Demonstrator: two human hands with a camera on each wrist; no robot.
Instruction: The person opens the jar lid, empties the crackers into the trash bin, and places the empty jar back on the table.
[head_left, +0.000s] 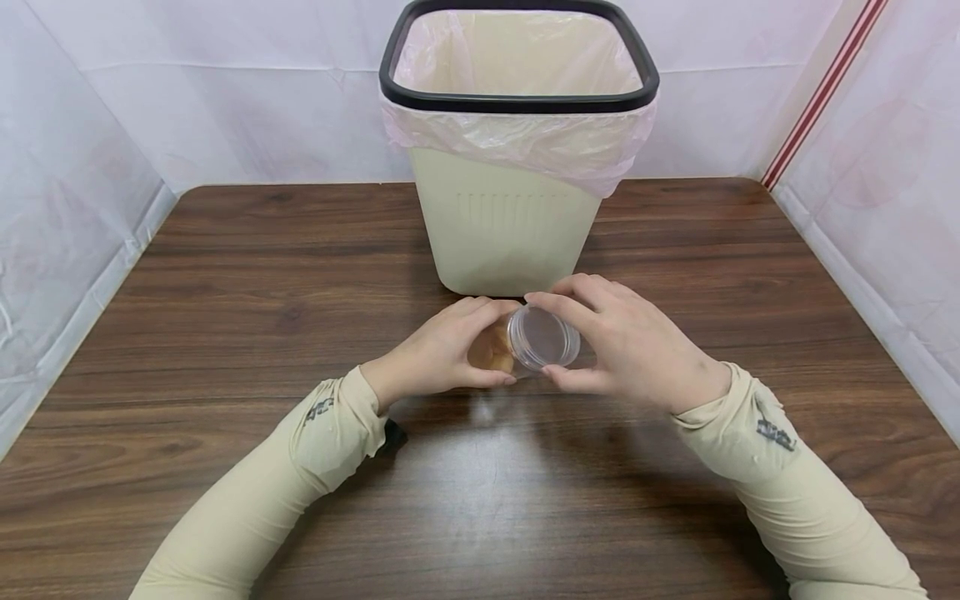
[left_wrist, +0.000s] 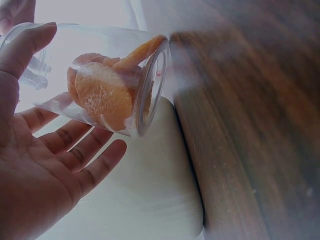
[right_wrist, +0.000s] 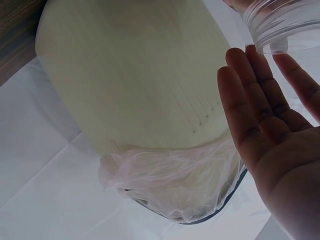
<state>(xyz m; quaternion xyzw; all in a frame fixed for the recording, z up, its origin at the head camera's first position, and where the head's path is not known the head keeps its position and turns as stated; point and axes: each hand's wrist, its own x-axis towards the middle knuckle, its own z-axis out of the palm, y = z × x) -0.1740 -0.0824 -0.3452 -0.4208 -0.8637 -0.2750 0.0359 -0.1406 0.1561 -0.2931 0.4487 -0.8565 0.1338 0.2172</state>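
My left hand (head_left: 438, 350) grips a clear plastic jar (head_left: 492, 346) in front of the bin, thumb on the near side and fingers behind. Inside, near the base, lie several thin, round orange-brown crackers (left_wrist: 102, 92), seen best in the left wrist view. My right hand (head_left: 637, 346) pinches a clear ridged lid (head_left: 547, 337) between thumb and forefinger. The lid is tilted and held at the jar's right side in the head view. In the right wrist view, the other fingers of this hand stretch out below the lid (right_wrist: 287, 25). Whether the jar's base touches the table cannot be told.
A cream waste bin (head_left: 506, 225) with a black rim (head_left: 517, 102) and a pink plastic liner (head_left: 525, 137) stands right behind my hands. Under everything is a dark wood table (head_left: 262, 275). White sheeting (head_left: 225, 108) surrounds it at the back and sides.
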